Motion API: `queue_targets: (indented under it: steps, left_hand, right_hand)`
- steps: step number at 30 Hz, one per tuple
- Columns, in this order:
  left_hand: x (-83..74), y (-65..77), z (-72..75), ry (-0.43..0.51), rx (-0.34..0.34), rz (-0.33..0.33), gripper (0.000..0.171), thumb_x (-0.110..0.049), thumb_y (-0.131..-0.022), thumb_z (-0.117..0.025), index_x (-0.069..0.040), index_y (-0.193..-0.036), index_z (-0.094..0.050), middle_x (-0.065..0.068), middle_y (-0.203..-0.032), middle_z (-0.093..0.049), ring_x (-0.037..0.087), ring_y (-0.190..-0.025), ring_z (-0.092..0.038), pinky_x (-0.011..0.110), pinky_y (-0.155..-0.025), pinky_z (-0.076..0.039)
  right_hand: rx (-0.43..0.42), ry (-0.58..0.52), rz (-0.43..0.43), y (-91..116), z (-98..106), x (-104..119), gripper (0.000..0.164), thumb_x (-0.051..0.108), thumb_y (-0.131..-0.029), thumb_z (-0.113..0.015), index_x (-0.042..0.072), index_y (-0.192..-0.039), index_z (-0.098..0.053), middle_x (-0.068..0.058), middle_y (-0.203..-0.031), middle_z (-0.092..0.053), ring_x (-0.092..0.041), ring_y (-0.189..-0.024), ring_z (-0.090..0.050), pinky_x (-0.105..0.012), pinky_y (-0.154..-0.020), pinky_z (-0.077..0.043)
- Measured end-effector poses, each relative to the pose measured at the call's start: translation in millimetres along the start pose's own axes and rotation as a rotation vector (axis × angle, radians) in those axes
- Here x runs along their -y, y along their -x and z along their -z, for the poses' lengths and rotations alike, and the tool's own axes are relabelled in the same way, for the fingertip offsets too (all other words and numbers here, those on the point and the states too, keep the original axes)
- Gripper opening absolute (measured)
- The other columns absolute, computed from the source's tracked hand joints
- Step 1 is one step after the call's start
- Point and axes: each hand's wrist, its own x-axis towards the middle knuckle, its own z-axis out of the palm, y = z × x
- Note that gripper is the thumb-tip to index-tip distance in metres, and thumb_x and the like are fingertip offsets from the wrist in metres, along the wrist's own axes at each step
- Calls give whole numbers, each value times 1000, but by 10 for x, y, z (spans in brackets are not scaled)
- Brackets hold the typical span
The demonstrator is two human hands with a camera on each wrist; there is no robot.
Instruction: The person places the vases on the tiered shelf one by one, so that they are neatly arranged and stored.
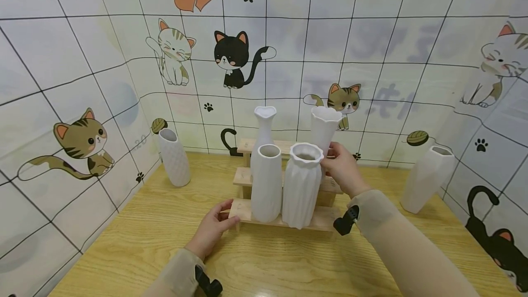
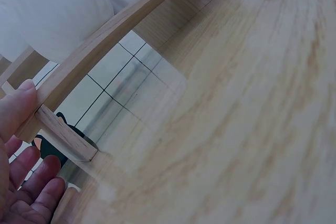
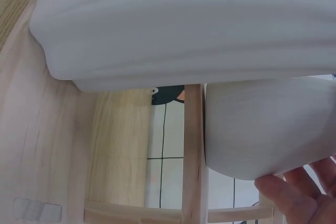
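Observation:
A three-tier wooden stand (image 1: 243, 210) carries several white vases. My left hand (image 1: 210, 230) holds the left end of its lowest board, with the thumb (image 2: 21, 98) against the board and the other fingers bent below. At the back right, my right hand (image 1: 344, 171) grips a white vase with a flared, scalloped rim (image 1: 325, 123); its base (image 3: 231, 145) is at a board's edge in the right wrist view. On the lowest tier stand a smooth cylindrical vase (image 1: 266, 187) and a ribbed vase (image 1: 302, 191). A slim-necked vase (image 1: 264, 125) rises behind them, its lower part hidden.
A white vase with a diamond pattern (image 1: 175, 159) stands on the wooden table (image 1: 140, 242) at the left. At the right is a faceted white vase (image 1: 427, 180). Walls (image 1: 284, 35) with cat drawings and grid lines enclose the table's back and sides.

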Motion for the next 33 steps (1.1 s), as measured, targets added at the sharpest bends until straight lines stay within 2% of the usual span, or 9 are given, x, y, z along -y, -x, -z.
queue_targets:
  steps: [10,21,33]
  left_hand:
    - [-31,21,-16,28,-9,-21,64,-21,-85,-75,-10,-141,-47,9,-131,-52,25,-108,-52,33,-82,-46]
    - [-67,36,-16,15,-13,-19,64,-22,-85,-76,-11,-141,-48,8,-133,-51,25,-110,-52,34,-84,-47]
    - [-61,33,-18,-5,-15,-6,66,-25,-84,-76,-11,-141,-47,9,-131,-52,25,-110,-52,32,-83,-47]
  right_hand:
    - [-3,-2,-1,2,-37,23,57,12,-91,-57,5,-144,-36,-20,-130,-48,-34,-109,-52,-41,-83,-50]
    - [1,-16,6,-3,-45,-2,55,9,-91,-55,5,-143,-38,-20,-129,-49,-34,-110,-51,-38,-81,-50]
    - [74,-64,38,56,5,-25,55,15,-97,-54,3,-146,-35,-22,-136,-45,-34,-117,-48,-49,-92,-46]
